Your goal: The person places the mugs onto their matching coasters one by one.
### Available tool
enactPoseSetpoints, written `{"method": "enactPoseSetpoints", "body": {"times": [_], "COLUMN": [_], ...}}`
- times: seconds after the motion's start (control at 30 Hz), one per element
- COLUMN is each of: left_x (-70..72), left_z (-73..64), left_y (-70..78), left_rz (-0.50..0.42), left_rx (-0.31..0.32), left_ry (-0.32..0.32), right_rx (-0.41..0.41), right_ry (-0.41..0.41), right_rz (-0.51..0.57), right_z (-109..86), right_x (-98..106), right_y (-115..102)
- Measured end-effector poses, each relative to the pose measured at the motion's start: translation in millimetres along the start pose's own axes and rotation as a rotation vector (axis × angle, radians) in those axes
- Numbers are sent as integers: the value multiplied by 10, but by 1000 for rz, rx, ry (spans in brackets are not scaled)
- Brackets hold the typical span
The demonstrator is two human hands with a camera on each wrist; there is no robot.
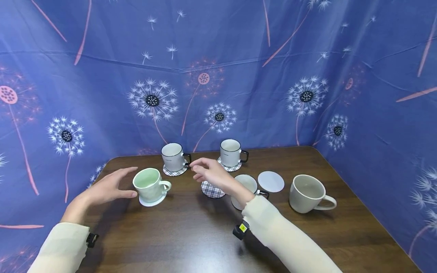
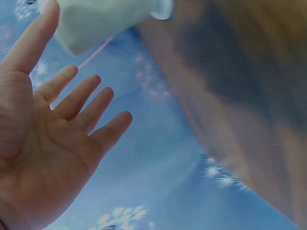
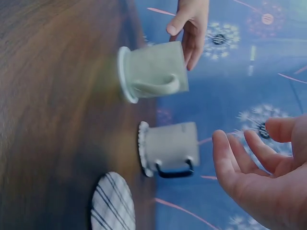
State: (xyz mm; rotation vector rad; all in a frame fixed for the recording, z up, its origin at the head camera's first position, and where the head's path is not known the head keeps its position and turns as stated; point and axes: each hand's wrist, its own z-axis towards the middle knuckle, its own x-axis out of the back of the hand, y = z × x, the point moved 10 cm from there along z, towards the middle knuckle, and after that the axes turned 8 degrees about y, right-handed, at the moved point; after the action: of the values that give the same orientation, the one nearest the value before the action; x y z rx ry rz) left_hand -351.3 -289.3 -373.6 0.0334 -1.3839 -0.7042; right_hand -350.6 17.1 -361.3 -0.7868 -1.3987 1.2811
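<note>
A pale green mug [image 1: 146, 191] stands upright on a light round coaster [image 1: 150, 203]. Just left of it is my left hand [image 1: 108, 186], fingers spread and apart from the mug; the left wrist view shows its bare palm [image 2: 48, 143]. My right hand [image 1: 214, 175] hovers near the middle of the table, loosely bent and holding nothing. Behind its fingertips, a white mug with a black handle [image 1: 172, 159] sits on a plaid coaster [image 1: 175, 173]. Below the hand lies a bare plaid coaster [image 1: 212, 190]. My right wrist partly hides another black-handled mug [image 1: 248, 182].
A third black-handled mug [image 1: 229, 153] stands on a patterned coaster [image 1: 235, 168] at the back. To the right are a plain white coaster [image 1: 271, 181] and a large beige mug [image 1: 304, 197]. Blue dandelion-print cloth [image 1: 239, 83] hangs behind the brown table [image 1: 177, 239].
</note>
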Motion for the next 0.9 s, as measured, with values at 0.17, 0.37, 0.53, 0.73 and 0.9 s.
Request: {"method": "enactPoseSetpoints", "body": {"times": [0.17, 0.37, 0.53, 0.73, 0.9], "left_x": [171, 203, 64, -126, -299], "left_z": [63, 208, 358, 515, 618], "left_y": [233, 604, 837, 1050, 1238], "left_rz": [10, -11, -57, -72, -100], "left_rx": [-45, -89, -90, -118, -151], "left_ry": [59, 107, 89, 93, 105], "right_rx": [13, 51, 86, 79, 83], "right_ry": [6, 39, 90, 144, 189], "right_rz": [31, -45, -114, -159, -205], "right_z": [-135, -349, -553, -745, -859], "right_x": [266, 641, 964, 1281, 1475], "right_y": [-82, -152, -116, 24, 93]}}
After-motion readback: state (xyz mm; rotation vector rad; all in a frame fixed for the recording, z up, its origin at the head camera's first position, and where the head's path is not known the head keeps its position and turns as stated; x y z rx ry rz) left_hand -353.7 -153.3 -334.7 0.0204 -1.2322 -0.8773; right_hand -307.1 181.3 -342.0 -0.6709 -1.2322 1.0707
